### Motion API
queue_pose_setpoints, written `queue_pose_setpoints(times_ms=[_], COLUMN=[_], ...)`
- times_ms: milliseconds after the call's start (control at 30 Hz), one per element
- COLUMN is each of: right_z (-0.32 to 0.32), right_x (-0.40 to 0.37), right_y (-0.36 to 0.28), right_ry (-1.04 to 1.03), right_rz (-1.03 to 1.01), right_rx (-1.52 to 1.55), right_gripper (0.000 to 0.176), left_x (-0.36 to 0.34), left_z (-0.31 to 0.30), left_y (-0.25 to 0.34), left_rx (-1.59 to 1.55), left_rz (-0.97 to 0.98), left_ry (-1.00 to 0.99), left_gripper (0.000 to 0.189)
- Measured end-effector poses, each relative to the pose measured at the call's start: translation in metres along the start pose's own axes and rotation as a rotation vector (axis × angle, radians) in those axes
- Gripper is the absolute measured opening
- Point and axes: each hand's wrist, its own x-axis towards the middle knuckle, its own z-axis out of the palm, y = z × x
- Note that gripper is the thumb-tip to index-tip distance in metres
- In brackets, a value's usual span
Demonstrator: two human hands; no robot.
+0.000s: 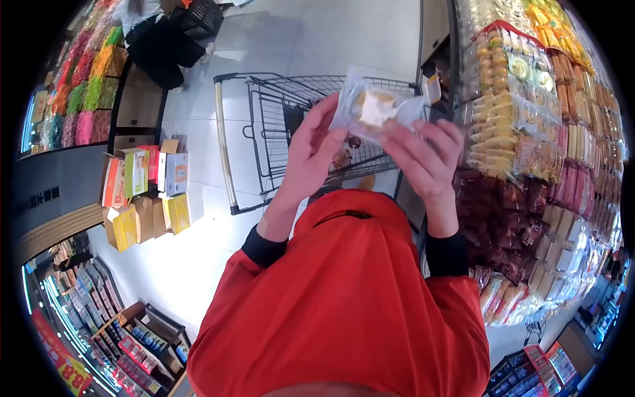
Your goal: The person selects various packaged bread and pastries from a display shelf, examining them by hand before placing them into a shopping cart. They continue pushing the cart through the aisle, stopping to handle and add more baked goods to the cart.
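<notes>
In front of me is a clear plastic packet [378, 109] with a yellowish, pastry-like food and a bright white patch on it. My left hand [316, 142] grips its left side, thumb in front near the lower corner. At the packet's lower right, my right hand [423, 155] has its fingertips against the plastic, the other fingers partly spread; its thumb is hidden. Beneath both hands stands a dark wire shopping cart [264, 142], its handle on the left. A few small packaged items [342, 157] show inside it, partly covered by my hands.
On the right, a tall display [516, 132] is packed with bagged foods. Colourful bulk goods [86, 86] line a left shelf, with opened cardboard boxes [142, 188] below. A person in dark clothes [162, 49] is at the upper left, beside a black basket [200, 20].
</notes>
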Motion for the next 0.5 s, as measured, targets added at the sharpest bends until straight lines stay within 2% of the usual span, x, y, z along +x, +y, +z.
queue_pose_setpoints(times_ms=[267, 333, 367, 433, 500], right_z=[0.030, 0.032, 0.036, 0.039, 0.043], right_x=[0.007, 0.005, 0.006, 0.008, 0.011], right_y=[-0.015, -0.018, -0.020, -0.026, -0.024], right_ry=[-0.092, -0.174, -0.168, -0.126, -0.097], right_rz=[0.008, 0.143, 0.127, 0.431, 0.462], right_rx=[0.201, 0.240, 0.247, 0.492, 0.528], right_gripper=[0.038, 0.055, 0.055, 0.067, 0.073], left_x=[-0.013, -0.012, -0.013, -0.012, -0.012], left_z=[-0.026, -0.028, -0.027, -0.027, -0.028], left_y=[-0.001, -0.002, -0.001, -0.003, -0.005], left_rx=[0.028, -0.007, -0.075, -0.155, -0.176], left_rz=[-0.121, -0.117, -0.137, -0.159, -0.076], left_ry=[0.171, 0.183, 0.231, 0.271, 0.343], left_gripper=[0.042, 0.041, 0.040, 0.039, 0.037])
